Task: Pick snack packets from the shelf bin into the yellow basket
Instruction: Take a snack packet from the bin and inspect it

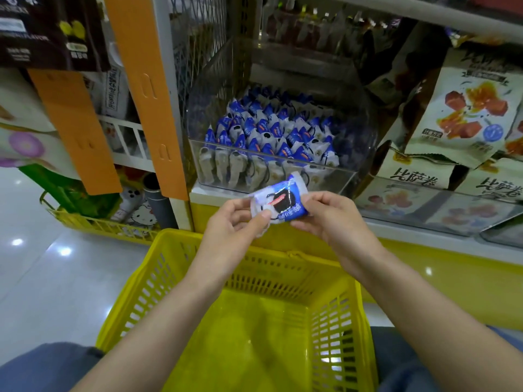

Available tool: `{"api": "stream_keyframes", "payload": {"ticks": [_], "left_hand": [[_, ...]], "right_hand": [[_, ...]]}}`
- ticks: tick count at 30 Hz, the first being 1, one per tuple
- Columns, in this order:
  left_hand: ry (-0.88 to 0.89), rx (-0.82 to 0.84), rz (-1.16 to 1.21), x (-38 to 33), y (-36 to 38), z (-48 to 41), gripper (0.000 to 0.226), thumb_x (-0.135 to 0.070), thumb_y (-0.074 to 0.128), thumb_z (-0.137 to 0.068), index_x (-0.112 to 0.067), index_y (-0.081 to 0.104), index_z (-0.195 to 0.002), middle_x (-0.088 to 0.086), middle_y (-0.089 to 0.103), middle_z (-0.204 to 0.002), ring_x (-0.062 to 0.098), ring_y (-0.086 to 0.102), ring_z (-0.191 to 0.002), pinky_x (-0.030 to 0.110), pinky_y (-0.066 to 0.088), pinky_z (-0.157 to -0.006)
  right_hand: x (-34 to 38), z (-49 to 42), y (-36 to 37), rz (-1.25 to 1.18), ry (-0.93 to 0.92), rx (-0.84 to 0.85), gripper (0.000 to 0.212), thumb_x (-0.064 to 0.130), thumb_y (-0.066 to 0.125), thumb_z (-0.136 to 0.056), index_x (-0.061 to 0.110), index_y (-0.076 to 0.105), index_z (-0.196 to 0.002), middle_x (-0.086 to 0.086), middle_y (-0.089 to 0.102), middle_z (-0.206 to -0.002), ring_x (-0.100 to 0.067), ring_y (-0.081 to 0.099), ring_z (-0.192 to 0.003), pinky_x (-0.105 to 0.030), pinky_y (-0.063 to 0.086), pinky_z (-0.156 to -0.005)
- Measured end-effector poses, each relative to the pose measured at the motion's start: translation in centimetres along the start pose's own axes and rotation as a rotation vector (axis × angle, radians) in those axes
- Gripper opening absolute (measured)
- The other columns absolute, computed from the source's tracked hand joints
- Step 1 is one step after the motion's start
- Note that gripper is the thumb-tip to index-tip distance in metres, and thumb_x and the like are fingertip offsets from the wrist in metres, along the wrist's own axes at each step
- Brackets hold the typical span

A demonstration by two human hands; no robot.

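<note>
Right now I see one blue-and-white snack packet (278,203) held between both hands. The left hand (235,222) pinches the packet's pale crimped end between thumb and curled fingers. The right hand (331,216) pinches the opposite blue end the same way, with its fingers tucked behind the wrapper. Neither hand is spread wide, and both are closed down onto the wrapper. The packet sits slightly tilted, with its printed face toward me. It hangs over the far rim of the yellow basket (365,321) and touches neither the basket nor the shelf.

Just behind it, the clear shelf bin (334,182) holds rows of matching packets (271,131) standing on edge. To the bin's right are larger pouches (464,114) printed with red cubes. To its left hang orange strips (152,94), and a second basket (93,224) stands on the glossy floor (42,278).
</note>
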State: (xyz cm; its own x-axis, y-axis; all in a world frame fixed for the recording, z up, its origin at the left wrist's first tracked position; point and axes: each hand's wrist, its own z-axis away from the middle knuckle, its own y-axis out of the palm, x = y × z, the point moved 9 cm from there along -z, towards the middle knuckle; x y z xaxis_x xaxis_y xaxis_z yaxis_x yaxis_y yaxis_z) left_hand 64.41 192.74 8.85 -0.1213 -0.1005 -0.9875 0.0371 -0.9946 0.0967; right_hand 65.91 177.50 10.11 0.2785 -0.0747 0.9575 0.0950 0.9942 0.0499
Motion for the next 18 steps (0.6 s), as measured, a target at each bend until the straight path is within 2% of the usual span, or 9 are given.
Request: {"api": "stream_keyframes", "payload": {"ticks": [2,4,5,8,11,13,16,18], "left_hand": [[0.045,-0.041,-0.016,-0.5,-0.6,-0.1,0.023,-0.013,0.060,-0.087,-0.007,0.059,-0.109,0.009,0.069,-0.099,0.014,0.064,-0.085,0.019,0.052,-0.072],[0.081,-0.077,0.006,-0.8,-1.3,-0.2,0.021,-0.011,0.059,-0.087,-0.005,0.062,-0.108,0.008,0.070,-0.100,0.012,0.065,-0.087,0.022,0.054,-0.075],[0.090,-0.089,0.031,-0.8,-1.5,-0.3,0.020,-0.009,0.058,-0.088,-0.004,0.063,-0.106,0.009,0.070,-0.100,0.012,0.065,-0.086,0.021,0.054,-0.075],[0.074,-0.092,0.085,-0.6,-1.7,-0.3,0.015,-0.006,0.055,-0.089,-0.005,0.063,-0.101,0.010,0.069,-0.097,0.015,0.064,-0.086,0.026,0.053,-0.077],[0.060,-0.076,0.136,-0.4,-1.5,-0.2,0.008,-0.007,0.054,-0.090,-0.008,0.062,-0.092,0.004,0.068,-0.084,0.014,0.062,-0.079,0.026,0.051,-0.073],[0.063,-0.087,0.162,-0.6,-1.6,-0.2,0.012,-0.008,0.053,-0.090,-0.011,0.061,-0.082,-0.002,0.066,-0.072,0.010,0.060,-0.071,0.023,0.049,-0.067],[0.096,-0.083,0.088,-1.0,-1.6,-0.2,0.016,-0.008,0.055,-0.089,-0.014,0.061,-0.076,-0.004,0.064,-0.067,0.010,0.058,-0.068,0.027,0.048,-0.067],[0.137,-0.058,-0.042,-1.2,-1.2,-0.1,0.014,-0.008,0.058,-0.087,-0.016,0.062,-0.075,-0.002,0.063,-0.069,0.013,0.055,-0.070,0.031,0.045,-0.069]], "right_hand": [[-0.9,0.4,0.5,-0.078,0.100,0.057,0.011,0.006,0.046,-0.095,0.003,0.053,-0.086,-0.020,0.064,-0.098,-0.018,0.066,-0.083,-0.021,0.058,-0.064],[-1.6,0.9,1.3,0.020,0.124,0.133,0.007,0.004,0.046,-0.095,0.003,0.052,-0.091,-0.027,0.063,-0.102,-0.022,0.066,-0.089,-0.022,0.057,-0.067],[-2.0,1.1,1.7,0.096,0.126,0.187,0.006,0.004,0.046,-0.094,0.003,0.052,-0.096,-0.024,0.064,-0.098,-0.020,0.066,-0.084,-0.022,0.056,-0.067],[-3.0,1.5,2.4,0.241,0.157,0.301,0.022,0.004,0.048,-0.094,-0.001,0.049,-0.115,-0.011,0.066,-0.086,-0.010,0.064,-0.068,-0.020,0.055,-0.065],[-3.4,1.7,2.8,0.316,0.178,0.369,0.026,0.004,0.051,-0.093,-0.003,0.047,-0.117,-0.009,0.067,-0.091,-0.007,0.064,-0.070,-0.018,0.054,-0.066],[-2.9,1.7,2.9,0.392,0.125,0.374,0.033,0.003,0.056,-0.089,-0.001,0.047,-0.121,-0.008,0.065,-0.101,-0.007,0.061,-0.078,-0.013,0.050,-0.066],[-1.4,1.7,3.4,0.516,-0.059,0.369,0.058,0.013,0.067,-0.082,0.014,0.041,-0.133,0.005,0.053,-0.126,-0.002,0.052,-0.108,-0.007,0.045,-0.078],[-0.3,1.8,3.7,0.466,-0.152,0.357,0.056,0.020,0.064,-0.084,0.019,0.041,-0.135,0.008,0.051,-0.128,-0.002,0.049,-0.113,-0.004,0.043,-0.082]]}}
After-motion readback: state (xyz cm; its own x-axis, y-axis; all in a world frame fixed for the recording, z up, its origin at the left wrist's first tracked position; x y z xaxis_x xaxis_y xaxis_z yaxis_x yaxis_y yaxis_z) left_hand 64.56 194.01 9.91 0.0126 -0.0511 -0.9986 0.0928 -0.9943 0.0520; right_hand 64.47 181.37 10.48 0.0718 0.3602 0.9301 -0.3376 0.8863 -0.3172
